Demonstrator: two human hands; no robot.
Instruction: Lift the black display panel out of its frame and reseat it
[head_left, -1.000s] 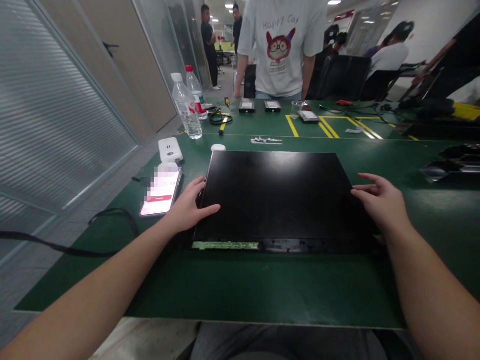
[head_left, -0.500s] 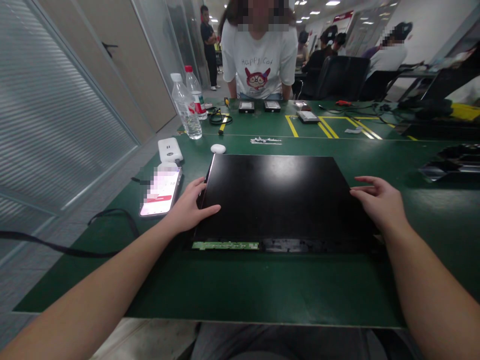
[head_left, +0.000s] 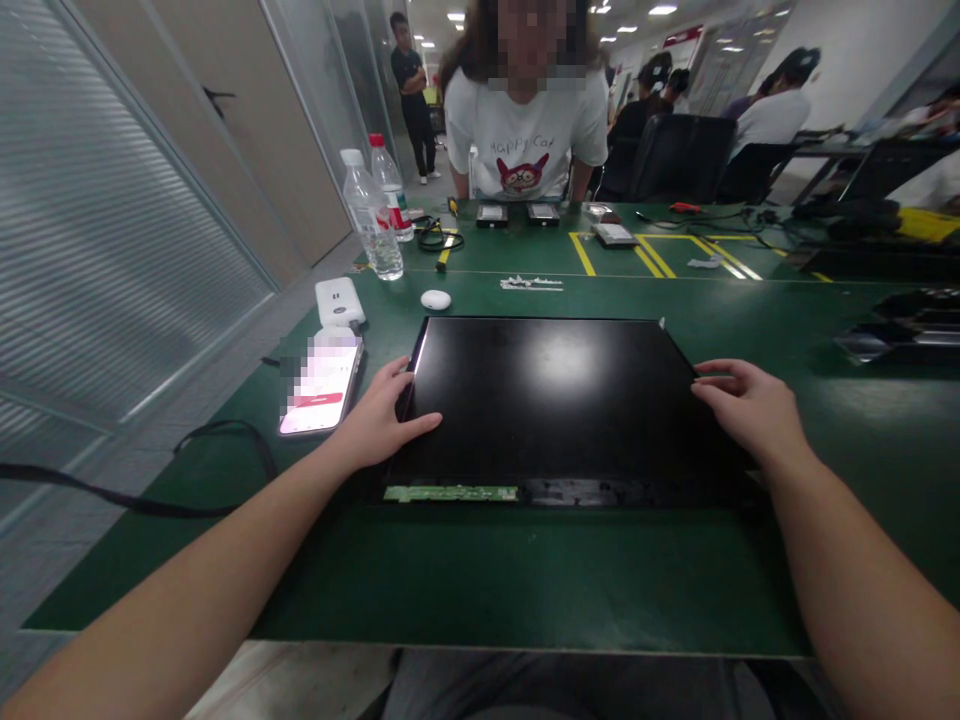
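Bright office space with a slatted glass wall (head_left: 150, 180) at ten o'clock surrounds a dark green table (head_left: 600, 590). At twelve o'clock, across it, a person (head_left: 525, 140) in a white T-shirt leans in. Nearer, mid-table, lies a wide black panel (head_left: 555, 420), flat and glossy, a hazy white reflection on its upper middle, a bright line down its left edge and a rougher dark strip along its near edge. The left hand (head_left: 382, 415) is spread wide at the panel's nine o'clock side, thumb over its face; the right hand (head_left: 754, 405) is narrow at three o'clock, fingertips at the edge, its grip impossible to tell. Two bottles (head_left: 373, 225) stand at eleven; a lit phone (head_left: 322, 390) lies at nine. Smaller are the green circuit strip (head_left: 450, 493) at seven and a white oval case (head_left: 436, 299) at eleven.
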